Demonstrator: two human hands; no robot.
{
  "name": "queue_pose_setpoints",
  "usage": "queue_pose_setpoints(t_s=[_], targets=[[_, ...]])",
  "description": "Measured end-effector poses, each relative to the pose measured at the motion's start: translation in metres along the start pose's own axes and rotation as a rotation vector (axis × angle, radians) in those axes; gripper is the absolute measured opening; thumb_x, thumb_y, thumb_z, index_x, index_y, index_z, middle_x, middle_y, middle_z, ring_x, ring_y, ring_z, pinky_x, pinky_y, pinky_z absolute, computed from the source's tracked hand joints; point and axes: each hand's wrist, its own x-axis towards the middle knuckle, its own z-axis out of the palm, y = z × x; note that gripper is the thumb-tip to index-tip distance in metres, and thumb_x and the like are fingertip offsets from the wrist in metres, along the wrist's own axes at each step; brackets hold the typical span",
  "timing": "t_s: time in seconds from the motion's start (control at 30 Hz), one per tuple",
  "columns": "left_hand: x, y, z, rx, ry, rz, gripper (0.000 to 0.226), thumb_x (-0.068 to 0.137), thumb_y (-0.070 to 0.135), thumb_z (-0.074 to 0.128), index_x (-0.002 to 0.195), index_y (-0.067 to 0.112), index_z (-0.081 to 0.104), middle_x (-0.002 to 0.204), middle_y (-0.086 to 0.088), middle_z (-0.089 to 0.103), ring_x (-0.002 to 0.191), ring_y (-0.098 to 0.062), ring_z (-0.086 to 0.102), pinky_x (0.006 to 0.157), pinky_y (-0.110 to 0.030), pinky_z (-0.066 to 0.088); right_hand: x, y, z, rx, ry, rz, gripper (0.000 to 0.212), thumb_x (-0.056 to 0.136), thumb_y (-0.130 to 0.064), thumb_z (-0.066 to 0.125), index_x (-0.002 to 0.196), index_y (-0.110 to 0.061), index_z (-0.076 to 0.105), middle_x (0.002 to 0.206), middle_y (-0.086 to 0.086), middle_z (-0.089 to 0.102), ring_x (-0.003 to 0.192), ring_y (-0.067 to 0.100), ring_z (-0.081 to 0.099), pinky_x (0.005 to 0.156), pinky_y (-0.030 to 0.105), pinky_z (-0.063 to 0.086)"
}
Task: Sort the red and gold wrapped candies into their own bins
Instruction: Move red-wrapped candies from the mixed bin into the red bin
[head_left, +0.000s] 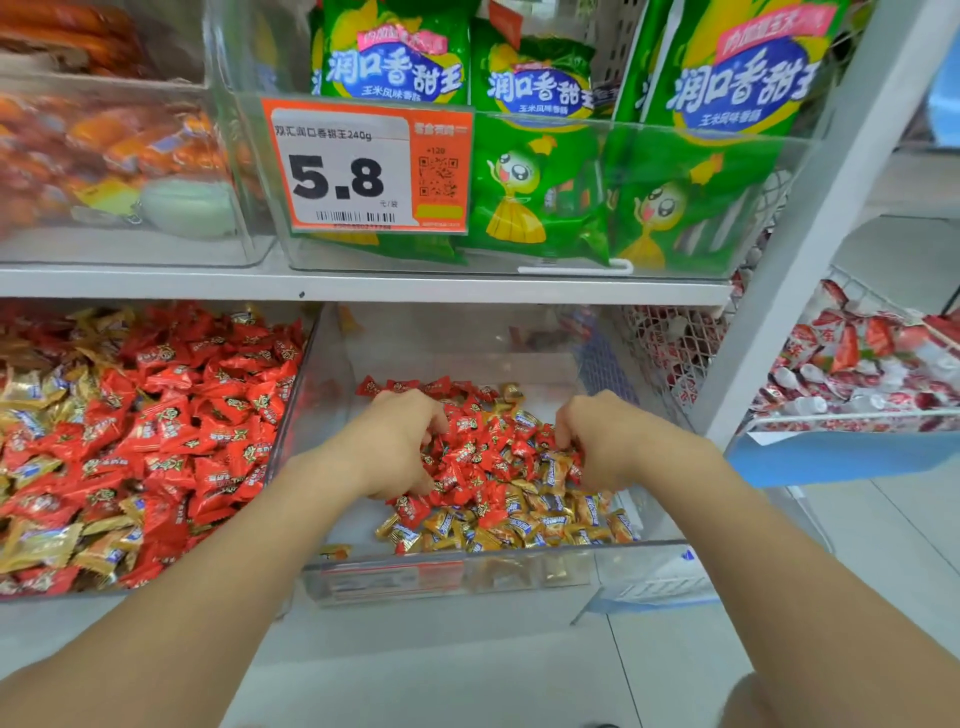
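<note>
I see a white shelf board (363, 286) crossing the view, with a white upright post (810, 249) at its right end. Above the board stand green snack bags (540, 197) in upper clear bins (519, 267), with an orange price tag (363, 166) reading 5.8. The floor (909, 545) is pale tiles, evenly lit, and a wire basket (841, 414) stands beyond the post.

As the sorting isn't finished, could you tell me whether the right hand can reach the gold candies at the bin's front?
Probably yes: the right hand is inside the open-topped bin, and the gold candies lie uncovered just nearer the front wall, with nothing over them.
</note>
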Motion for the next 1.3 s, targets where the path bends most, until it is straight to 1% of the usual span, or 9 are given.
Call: queue_pose_setpoints(t_s=[0.23,0.37,0.5,0.6,0.77,0.87,1.0,1.13,1.3], targets=[[-0.005,-0.005,0.009,0.064,-0.15,-0.022,0.112,0.056,0.025,0.104,0.145,0.033,0.037,0.141,0.002,0.04,0.126,-0.025,0.049,0.105,-0.041,0.048,0.011,0.001,0.015,0.062,0.043,-0.006,0.067,0.08,-0.013,0.088,0.135,-0.02,0.051,0.127,0.011,0.054,0.11,0.032,0.061,0.086,0.042,0.058],[-0.004,-0.003,0.017,0.139,-0.17,-0.094,0.123,0.057,0.027,0.104,0.149,0.028,0.023,0.146,-0.006,0.032,0.13,-0.035,0.047,0.106,-0.05,0.05,0.007,-0.001,0.011,0.108,0.036,0.043,0.07,0.081,-0.01,0.089,0.14,-0.019,0.051,0.133,0.014,0.049,0.089,0.029,0.064,0.084,0.043,0.062],[0.002,-0.005,0.022,0.04,-0.095,-0.075,0.098,0.065,0.022,0.1,0.137,0.022,0.035,0.132,-0.009,0.051,0.11,-0.03,0.06,0.079,-0.038,0.056,0.009,0.003,0.014,0.144,0.094,0.04,0.057,0.081,-0.007,0.087,0.128,-0.019,0.058,0.125,0.01,0.048,0.082,0.027,0.066,0.073,0.039,0.062],[0.002,-0.004,0.026,-0.007,-0.049,-0.039,0.076,0.074,0.015,0.093,0.127,0.024,0.039,0.113,-0.007,0.05,0.09,-0.026,0.053,0.057,-0.029,0.039,0.01,0.004,0.018,0.187,0.138,0.002,0.037,0.085,-0.002,0.081,0.112,-0.019,0.062,0.119,0.009,0.051,0.077,0.027,0.069,0.066,0.038,0.063],[0.001,-0.004,0.029,-0.041,0.029,0.062,0.042,0.085,0.006,0.077,0.106,0.029,0.049,0.109,-0.002,0.055,0.088,-0.02,0.049,0.059,-0.028,0.032,0.013,0.004,0.017,0.245,0.205,-0.043,0.019,0.09,-0.014,0.08,0.094,-0.025,0.065,0.11,0.009,0.059,0.085,0.026,0.065,0.065,0.03,0.047],[0.0,-0.001,0.028,-0.107,0.088,0.069,0.033,0.088,0.012,0.08,0.103,0.032,0.058,0.102,0.0,0.057,0.083,-0.013,0.052,0.063,-0.025,0.036,0.004,0.003,0.007,0.452,0.262,-0.094,0.01,0.099,-0.017,0.07,0.096,-0.026,0.071,0.098,0.007,0.071,0.077,0.023,0.071,0.065,0.034,0.057],[0.0,0.003,0.023,-0.212,0.176,0.023,0.025,0.091,0.018,0.08,0.114,0.025,0.071,0.117,-0.002,0.064,0.105,-0.02,0.06,0.08,-0.022,0.04,-0.009,0.004,-0.001,0.795,0.235,-0.087,0.032,0.106,-0.008,0.047,0.1,-0.023,0.075,0.086,0.012,0.074,0.076,0.025,0.071,0.08,0.052,0.061],[-0.006,0.008,0.013,-0.301,0.184,-0.035,0.028,0.096,0.017,0.076,0.122,0.025,0.072,0.14,-0.009,0.061,0.128,-0.031,0.059,0.091,-0.031,0.049,-0.013,0.001,-0.003,0.921,0.282,-0.06,0.044,0.097,-0.001,0.042,0.087,-0.017,0.081,0.075,0.001,0.068,0.07,0.014,0.062,0.068,0.039,0.051],[-0.007,0.013,0.008,-0.376,0.135,-0.063,0.031,0.103,0.001,0.055,0.114,0.027,0.069,0.126,0.002,0.052,0.08,-0.026,0.074,0.056,-0.032,0.058,-0.013,-0.014,-0.002,0.77,0.307,-0.128,0.038,0.105,-0.02,0.042,0.089,-0.025,0.077,0.057,-0.003,0.053,0.05,0.014,0.048,0.054,0.027,0.04]])
